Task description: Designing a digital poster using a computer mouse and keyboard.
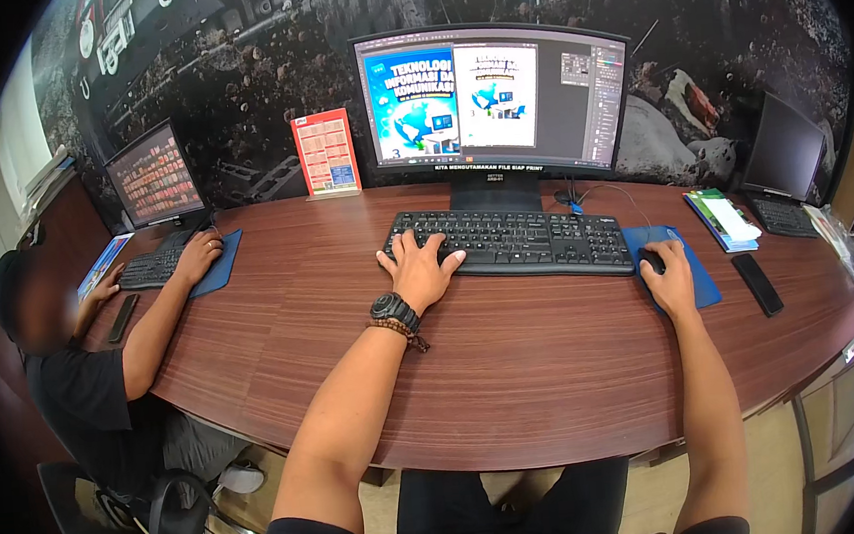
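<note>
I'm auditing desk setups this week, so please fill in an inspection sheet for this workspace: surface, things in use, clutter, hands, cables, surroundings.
Surface: brown wood-grain desk, front edge curved.
Things in use: black keyboard; dark mouse on a blue mouse pad; lit monitor showing two page layouts.
Clutter: to the right, a dark phone, printed booklets and a clear plastic bag.
Hands: left hand spread over the keyboard's left end; right hand on the mouse.
Cables: a thin cable behind the keyboard, curving toward the mouse.
Surroundings: co-worker at a lit screen on the left; dark screen on the right; dark mural wall behind.
</note>
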